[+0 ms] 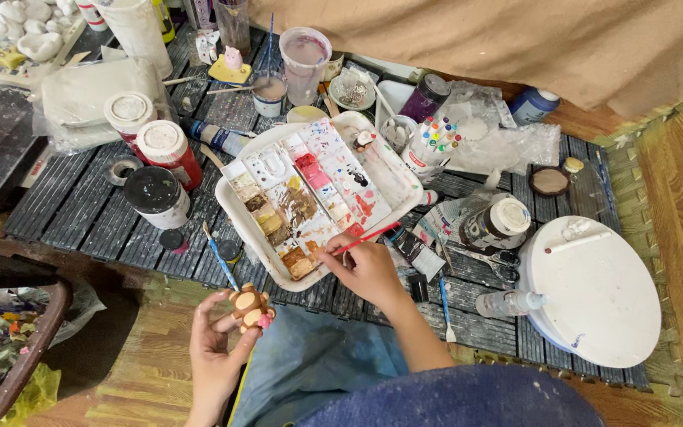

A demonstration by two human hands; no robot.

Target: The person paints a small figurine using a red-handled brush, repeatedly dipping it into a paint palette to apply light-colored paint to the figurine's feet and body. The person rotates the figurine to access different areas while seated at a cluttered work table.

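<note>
The left hand (213, 352) pinches a small, lumpy tan figurine (250, 306). The right hand (369, 269) grips a thin red brush (364, 237), its tip dipping into the smeared white plastic palette (235, 215).

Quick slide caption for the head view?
Right hand dips red-handled brush into paint palette tray; left hand holds small brown figurine.

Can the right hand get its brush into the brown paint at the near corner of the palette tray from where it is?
Probably yes. The right hand holds the red brush right at the palette tray edge, tip already near the brown paint, nothing between them.
</note>
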